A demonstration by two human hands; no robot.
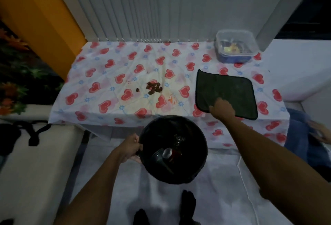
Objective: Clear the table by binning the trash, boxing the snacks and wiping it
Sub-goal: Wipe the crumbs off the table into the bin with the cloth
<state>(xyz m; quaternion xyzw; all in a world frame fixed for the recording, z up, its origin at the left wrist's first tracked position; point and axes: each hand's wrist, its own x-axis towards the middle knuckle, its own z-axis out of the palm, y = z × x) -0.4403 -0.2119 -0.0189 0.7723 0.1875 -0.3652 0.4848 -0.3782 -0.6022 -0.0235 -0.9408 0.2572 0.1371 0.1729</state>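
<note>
While left hand (131, 146) grips bin (179, 117), right hand (222, 109) touches cloth (232, 88); can (167, 152) unreadable.

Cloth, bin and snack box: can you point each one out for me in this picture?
cloth (232, 88): head view, middle of the green fabric.
bin (200, 163): head view, inner wall on its right side.
box (232, 58): head view, blue front wall.

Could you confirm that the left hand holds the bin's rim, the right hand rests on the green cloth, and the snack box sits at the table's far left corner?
Not quite: the head view shows the snack box at the table's far right corner. The rest holds.
</note>
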